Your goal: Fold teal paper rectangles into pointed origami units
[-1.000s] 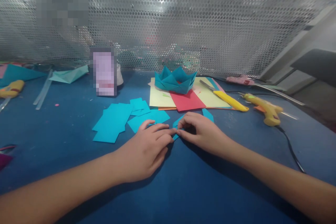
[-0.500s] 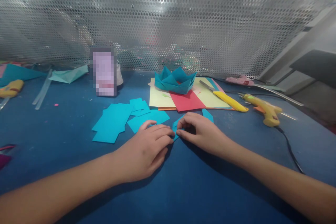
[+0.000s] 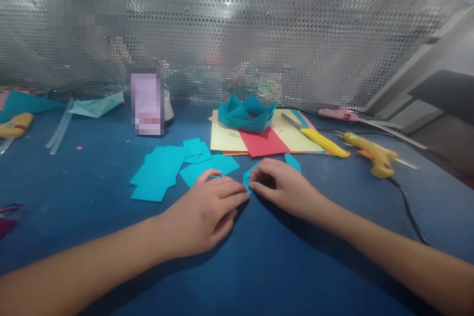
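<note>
And your left hand (image 3: 203,212) slid its fingertips nearer, fingers slightly spread, while your right hand (image 3: 283,182) pinched the folded blue paper (image 3: 247,177)!

You get dim, cool light, with glare on the perforated panel (image 3: 229,24); below it, soft shadows darken the counter (image 3: 281,276) and edges look stretched.

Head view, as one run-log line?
left hand: fingertips at folded paper | right hand: fingers on it | yellow cutter: on paper stack
</note>
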Demonstrator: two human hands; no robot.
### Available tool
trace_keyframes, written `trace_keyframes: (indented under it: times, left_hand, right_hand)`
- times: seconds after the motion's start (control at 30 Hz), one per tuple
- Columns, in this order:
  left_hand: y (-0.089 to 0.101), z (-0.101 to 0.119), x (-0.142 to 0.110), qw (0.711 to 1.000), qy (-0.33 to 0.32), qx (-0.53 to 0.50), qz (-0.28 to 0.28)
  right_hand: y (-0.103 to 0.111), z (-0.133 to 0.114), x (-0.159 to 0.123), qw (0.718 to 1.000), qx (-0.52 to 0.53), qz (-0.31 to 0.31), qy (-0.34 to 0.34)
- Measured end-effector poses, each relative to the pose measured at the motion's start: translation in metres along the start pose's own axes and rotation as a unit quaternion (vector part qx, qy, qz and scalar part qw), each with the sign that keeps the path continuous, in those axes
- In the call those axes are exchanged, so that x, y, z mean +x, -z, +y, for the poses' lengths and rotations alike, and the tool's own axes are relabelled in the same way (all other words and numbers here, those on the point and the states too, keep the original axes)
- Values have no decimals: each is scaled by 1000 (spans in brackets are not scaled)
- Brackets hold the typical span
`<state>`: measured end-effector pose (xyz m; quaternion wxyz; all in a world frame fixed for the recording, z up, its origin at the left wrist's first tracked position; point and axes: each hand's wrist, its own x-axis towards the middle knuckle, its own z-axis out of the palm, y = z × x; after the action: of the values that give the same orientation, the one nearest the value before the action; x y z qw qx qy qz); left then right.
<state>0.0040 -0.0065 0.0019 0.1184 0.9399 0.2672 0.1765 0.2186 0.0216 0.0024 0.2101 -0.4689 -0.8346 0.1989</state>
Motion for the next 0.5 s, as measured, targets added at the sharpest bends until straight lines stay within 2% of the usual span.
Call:
trace_keyframes:
  times: [0.23,0.5]
  left_hand:
    - [-1,0,0,1000,-7,8,6]
    - [0,-2,-1,1000,-1,15,-16]
  right_hand:
    - [-1,0,1,1000,5,3,2]
    - [0,1,0,1000,11,-4,-2]
